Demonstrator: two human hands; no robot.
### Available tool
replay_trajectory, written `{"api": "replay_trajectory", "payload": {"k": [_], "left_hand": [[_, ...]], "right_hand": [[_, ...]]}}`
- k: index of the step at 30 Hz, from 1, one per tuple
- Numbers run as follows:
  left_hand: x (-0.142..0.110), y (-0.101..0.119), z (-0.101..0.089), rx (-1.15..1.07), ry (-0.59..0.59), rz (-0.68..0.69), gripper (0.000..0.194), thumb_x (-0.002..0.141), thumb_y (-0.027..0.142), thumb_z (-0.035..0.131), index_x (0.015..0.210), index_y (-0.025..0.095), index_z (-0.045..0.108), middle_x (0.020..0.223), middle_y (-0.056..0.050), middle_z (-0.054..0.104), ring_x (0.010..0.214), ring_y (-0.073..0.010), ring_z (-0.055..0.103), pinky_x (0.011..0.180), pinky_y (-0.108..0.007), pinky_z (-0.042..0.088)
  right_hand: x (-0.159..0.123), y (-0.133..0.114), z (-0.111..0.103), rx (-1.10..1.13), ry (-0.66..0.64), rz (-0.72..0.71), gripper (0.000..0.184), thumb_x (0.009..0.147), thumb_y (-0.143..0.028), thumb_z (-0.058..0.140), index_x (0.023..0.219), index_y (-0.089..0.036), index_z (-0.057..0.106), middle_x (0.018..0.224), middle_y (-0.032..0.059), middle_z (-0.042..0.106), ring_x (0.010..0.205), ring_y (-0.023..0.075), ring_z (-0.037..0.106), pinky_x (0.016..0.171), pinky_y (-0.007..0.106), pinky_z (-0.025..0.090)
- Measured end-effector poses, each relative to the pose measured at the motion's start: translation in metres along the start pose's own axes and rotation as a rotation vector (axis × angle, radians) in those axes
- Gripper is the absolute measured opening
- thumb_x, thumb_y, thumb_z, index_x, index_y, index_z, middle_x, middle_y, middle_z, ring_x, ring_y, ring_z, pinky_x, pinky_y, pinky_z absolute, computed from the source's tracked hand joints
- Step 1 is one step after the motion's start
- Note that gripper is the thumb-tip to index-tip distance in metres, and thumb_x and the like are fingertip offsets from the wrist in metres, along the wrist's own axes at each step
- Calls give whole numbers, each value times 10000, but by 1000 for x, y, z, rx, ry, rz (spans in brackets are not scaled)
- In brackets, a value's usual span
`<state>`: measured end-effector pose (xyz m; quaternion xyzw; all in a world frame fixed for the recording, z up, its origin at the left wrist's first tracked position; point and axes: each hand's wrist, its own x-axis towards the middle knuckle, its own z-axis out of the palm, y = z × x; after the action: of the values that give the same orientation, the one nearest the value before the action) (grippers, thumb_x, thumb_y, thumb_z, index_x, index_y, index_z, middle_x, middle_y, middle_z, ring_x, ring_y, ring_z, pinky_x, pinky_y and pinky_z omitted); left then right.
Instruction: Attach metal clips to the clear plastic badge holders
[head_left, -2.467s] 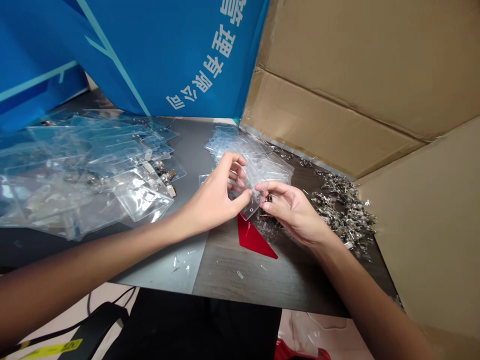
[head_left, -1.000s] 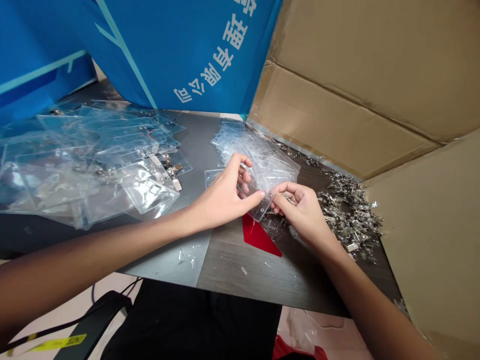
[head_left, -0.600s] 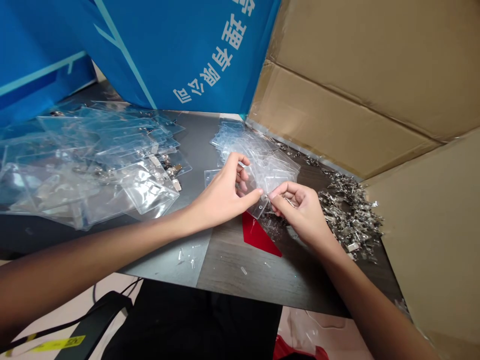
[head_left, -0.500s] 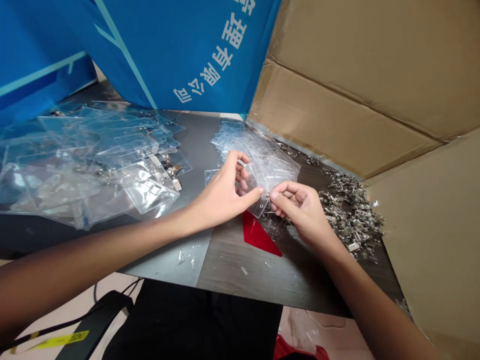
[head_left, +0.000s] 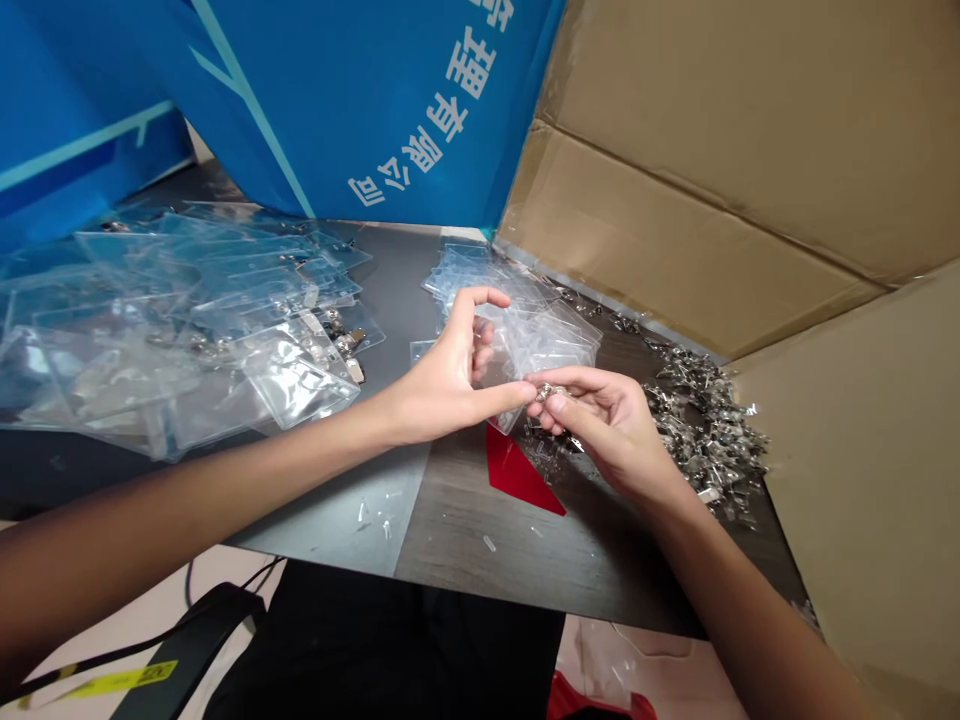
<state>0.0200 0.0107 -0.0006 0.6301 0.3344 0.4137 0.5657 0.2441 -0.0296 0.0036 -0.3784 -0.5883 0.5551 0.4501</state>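
A clear plastic badge holder (head_left: pixel 504 412) sits in my left hand (head_left: pixel 442 375), its outline partly hidden by my fingers. My left thumb reaches out to my right fingertips, and the left index finger arches above the holder. With thumb and index finger my right hand (head_left: pixel 607 415) pinches a small metal badge clip (head_left: pixel 551 392). Whether the clip is joined to the holder I cannot tell. Behind my hands lies a stack of clear badge holders (head_left: pixel 559 340). Right of my right hand is a heap of metal clips (head_left: pixel 705 430).
Clear holders with clips form a wide pile (head_left: pixel 172 330) on the left. A red piece (head_left: pixel 517 475) and small clear scraps (head_left: pixel 489 543) lie on the table (head_left: pixel 450 520). A blue printed panel (head_left: pixel 360 100) and cardboard (head_left: pixel 675 150) stand behind.
My left thumb has stretched further right and its index finger has lifted and straightened. The metal clip now shows between my right fingers, and the badge holder is more hidden.
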Motion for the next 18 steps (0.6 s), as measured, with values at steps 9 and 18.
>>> {"api": "replay_trajectory", "payload": {"k": [9, 18], "left_hand": [[-1, 3, 5, 60, 105, -10, 719, 745, 292, 876, 1302, 318, 421, 1008, 7, 357, 727, -109, 373, 614, -270, 406], [-7, 0, 10, 224, 141, 51, 670, 791, 249, 859, 1309, 305, 438, 1027, 3, 423, 849, -145, 485, 832, -332, 534]], "right_hand": [[-1, -3, 2, -78, 12, 13, 242, 900, -326, 917, 1119, -233, 869, 955, 56, 869, 855, 198, 828, 842, 361, 707], [1, 4, 6, -191, 26, 17, 232, 989, -421, 809, 1043, -196, 804, 887, 60, 825, 773, 184, 770, 744, 325, 640]]}}
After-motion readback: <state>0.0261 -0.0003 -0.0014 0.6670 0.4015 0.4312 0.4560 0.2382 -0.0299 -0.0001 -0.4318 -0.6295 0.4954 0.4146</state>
